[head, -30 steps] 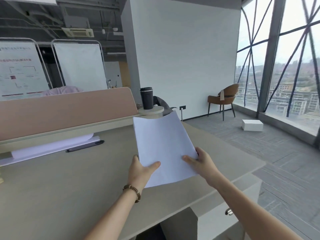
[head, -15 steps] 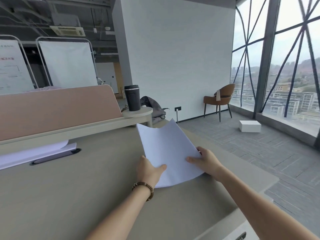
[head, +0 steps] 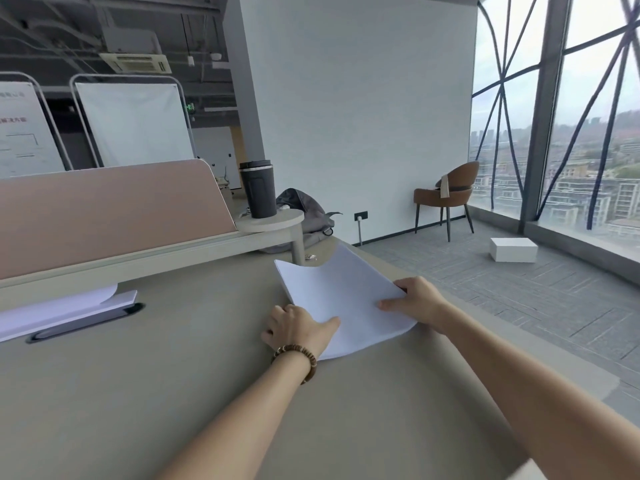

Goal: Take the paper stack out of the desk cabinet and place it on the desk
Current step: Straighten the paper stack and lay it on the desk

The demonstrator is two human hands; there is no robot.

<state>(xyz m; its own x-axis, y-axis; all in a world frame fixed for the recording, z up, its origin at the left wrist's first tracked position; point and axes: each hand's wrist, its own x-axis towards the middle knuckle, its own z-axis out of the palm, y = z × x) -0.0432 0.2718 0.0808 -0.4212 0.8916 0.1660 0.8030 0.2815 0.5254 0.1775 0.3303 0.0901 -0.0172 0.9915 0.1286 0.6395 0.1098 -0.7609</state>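
Now lowered, paper stack (head: 341, 296) touches desk (head: 173, 393).

Two hands are on the desk (head: 173, 393), a left hand (head: 298, 329) and a right hand (head: 414, 301), and one beaded bracelet (head: 298, 355) circles the left wrist. There is one paper stack (head: 343, 299) under them, and one more pile of white sheets (head: 65, 311) farther left. One dark tumbler (head: 258, 188) stands on one small round shelf (head: 273, 220). I count two whiteboards (head: 135, 123), one brown chair (head: 450, 195), one white box (head: 513, 249) on the floor and one grey bag (head: 304, 209).
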